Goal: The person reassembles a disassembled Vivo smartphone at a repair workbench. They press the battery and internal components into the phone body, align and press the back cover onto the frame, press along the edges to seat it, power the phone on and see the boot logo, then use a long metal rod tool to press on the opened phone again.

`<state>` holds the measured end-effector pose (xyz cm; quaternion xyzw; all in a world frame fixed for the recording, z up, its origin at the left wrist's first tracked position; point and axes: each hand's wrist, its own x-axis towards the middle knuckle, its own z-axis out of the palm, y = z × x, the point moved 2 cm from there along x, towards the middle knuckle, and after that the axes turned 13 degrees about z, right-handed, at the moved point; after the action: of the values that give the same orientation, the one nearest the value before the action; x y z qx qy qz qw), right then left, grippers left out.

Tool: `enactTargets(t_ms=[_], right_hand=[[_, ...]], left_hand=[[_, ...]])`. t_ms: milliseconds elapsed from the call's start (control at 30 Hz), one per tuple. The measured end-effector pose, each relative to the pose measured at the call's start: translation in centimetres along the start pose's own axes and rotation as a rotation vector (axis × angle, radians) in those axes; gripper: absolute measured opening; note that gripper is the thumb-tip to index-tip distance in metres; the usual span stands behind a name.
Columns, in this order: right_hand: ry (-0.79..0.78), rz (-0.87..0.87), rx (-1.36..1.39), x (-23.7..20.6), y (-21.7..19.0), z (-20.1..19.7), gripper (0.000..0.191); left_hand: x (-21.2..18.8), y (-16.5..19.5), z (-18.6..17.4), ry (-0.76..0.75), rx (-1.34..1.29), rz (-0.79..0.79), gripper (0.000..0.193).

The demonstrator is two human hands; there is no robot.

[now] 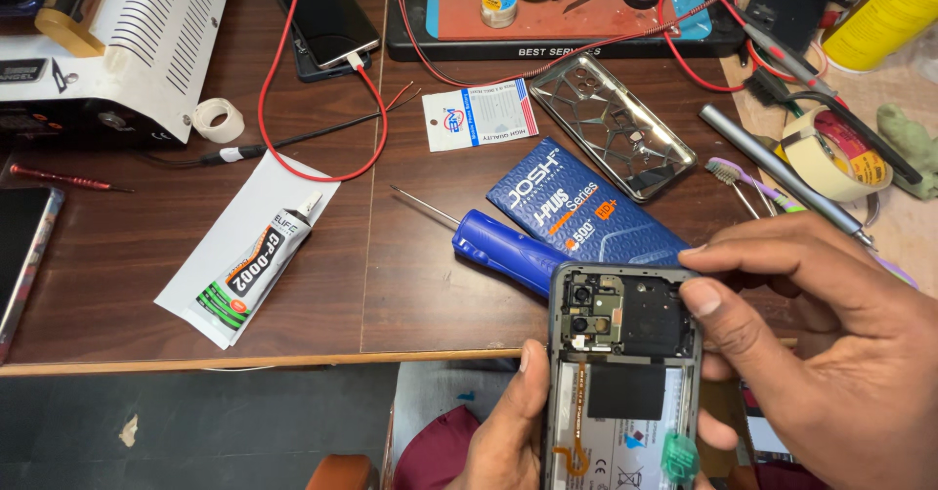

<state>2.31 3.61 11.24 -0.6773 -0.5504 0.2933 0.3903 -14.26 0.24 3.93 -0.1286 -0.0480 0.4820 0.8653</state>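
Head cam: opened phone (622, 373) held over tabletop (420, 295) edge, btwn both hands. Left hand (508, 431) clamped on its left side, right hand (831, 353) gripping right edge, thumb on top corner. Blue screwdriver (503, 251) just behind.

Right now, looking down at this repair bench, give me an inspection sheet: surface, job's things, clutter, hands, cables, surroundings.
Surface: brown wooden table, crowded.
Job's things: opened phone, back cover off, camera modules and battery exposed.
Clutter: blue screwdriver, blue box, glue tube, clear phone case, masking tape roll, toothbrush.
Hands: left hand grips the phone's left edge; right hand holds its top right corner.
Cables: red cable plugged into a dark phone.
Surroundings: white machine top left; floor below, dim.
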Motion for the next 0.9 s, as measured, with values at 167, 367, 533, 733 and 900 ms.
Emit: enactTargets(t_ms=[167,367,533,733,900], right_hand=[[-0.042,0.12,0.136,-0.2,1.8,-0.2,0.018],[-0.278,0.412,0.456,0.5,4.4,-0.1,0.027],[-0.4,0.408,0.605,1.0,4.9,-0.5,0.03],[-0.334,0.291,0.537,1.0,4.5,-0.7,0.031],[-0.273,0.383,0.497,0.5,4.6,-0.7,0.029]], left_hand=[[0.0,-0.1,0.1,-0.048,0.019,-0.008,0.089],[-0.3,0.7,1.3,-0.134,0.574,0.048,0.075],[0.3,0.7,2.0,-0.128,0.535,0.016,0.073],[0.7,0.6,2.4,-0.159,0.615,0.048,0.075],[0.7,0.7,2.4,-0.184,0.662,0.096,0.075]])
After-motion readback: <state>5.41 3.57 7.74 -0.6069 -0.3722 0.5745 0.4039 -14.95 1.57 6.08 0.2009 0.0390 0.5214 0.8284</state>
